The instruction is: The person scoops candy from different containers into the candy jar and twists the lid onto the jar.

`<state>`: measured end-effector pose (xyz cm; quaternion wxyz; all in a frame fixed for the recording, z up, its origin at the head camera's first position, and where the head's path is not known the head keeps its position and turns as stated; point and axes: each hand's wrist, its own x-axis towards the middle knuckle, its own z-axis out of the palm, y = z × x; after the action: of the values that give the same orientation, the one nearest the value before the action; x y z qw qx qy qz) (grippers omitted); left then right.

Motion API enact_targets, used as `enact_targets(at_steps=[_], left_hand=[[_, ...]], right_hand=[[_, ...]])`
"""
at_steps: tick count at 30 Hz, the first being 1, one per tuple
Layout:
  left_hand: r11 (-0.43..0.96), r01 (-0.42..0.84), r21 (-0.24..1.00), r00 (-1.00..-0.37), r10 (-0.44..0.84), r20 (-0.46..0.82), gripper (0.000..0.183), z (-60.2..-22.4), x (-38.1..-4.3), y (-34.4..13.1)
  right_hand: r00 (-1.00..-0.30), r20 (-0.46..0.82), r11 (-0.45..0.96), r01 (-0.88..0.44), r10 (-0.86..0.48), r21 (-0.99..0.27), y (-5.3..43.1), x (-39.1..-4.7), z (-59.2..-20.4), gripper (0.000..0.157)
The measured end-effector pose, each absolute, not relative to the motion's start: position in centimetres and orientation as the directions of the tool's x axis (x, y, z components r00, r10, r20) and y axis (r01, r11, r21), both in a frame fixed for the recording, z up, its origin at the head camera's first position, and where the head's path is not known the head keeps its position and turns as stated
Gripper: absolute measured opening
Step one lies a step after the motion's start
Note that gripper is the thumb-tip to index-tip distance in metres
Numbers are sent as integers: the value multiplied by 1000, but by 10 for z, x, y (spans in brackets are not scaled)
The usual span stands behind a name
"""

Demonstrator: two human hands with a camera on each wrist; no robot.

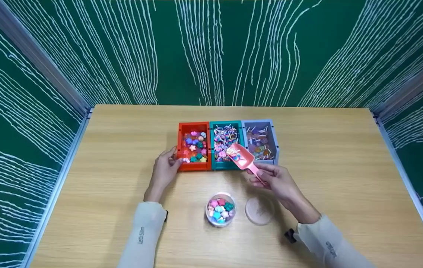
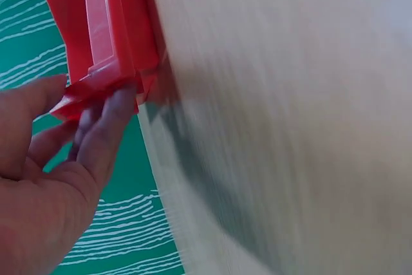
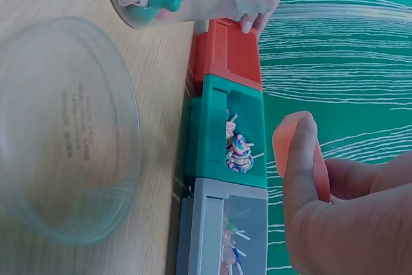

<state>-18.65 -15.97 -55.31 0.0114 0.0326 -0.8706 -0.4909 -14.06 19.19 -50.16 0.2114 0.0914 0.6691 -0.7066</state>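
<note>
My left hand [image 1: 164, 169] grips the near left corner of a red bin [image 1: 193, 167], thumb at the rim and fingers underneath in the left wrist view. Inside the bin lie colourful star-shaped beads [image 1: 193, 148]. A teal bin [image 1: 226, 123] of tiny lollipop charms [image 1: 225, 134] adjoins it, then a grey bin [image 1: 275, 147] of clear-headed lollipop charms [image 1: 259, 139]. By its handle, my right hand [image 1: 282, 183] holds a small pink scoop [image 1: 247, 160] over the teal bin's near right side. Several lollipop charms [image 1: 235, 155] lie in the scoop.
Nearer me on the wooden table [image 1: 122, 149] stands a clear jar [image 3: 209, 1] with several star beads inside. Its round translucent lid [image 1: 259, 211] lies flat just to the right. Green walls with white wavy lines [image 1: 167, 56] enclose the back and sides.
</note>
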Motion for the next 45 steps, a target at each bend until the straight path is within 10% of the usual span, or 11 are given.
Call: enact_targets(at_steps=[12,24,45], left_hand=[[487,62,871,-998,38,50,35,-540,-132,-154],[371,34,928,-805,560,-194,91,-541,-100,-136],[437,81,896,-749,620,-235,93,-552,-96,-115]], right_hand=[[-882,-426,60,423,-202,-904,211,-119,-497,41],[-882,-361,40,366,-303,-930,218,-100,-495,46],[-787,-346,210,276,-510,-938,216,-76,-488,38]])
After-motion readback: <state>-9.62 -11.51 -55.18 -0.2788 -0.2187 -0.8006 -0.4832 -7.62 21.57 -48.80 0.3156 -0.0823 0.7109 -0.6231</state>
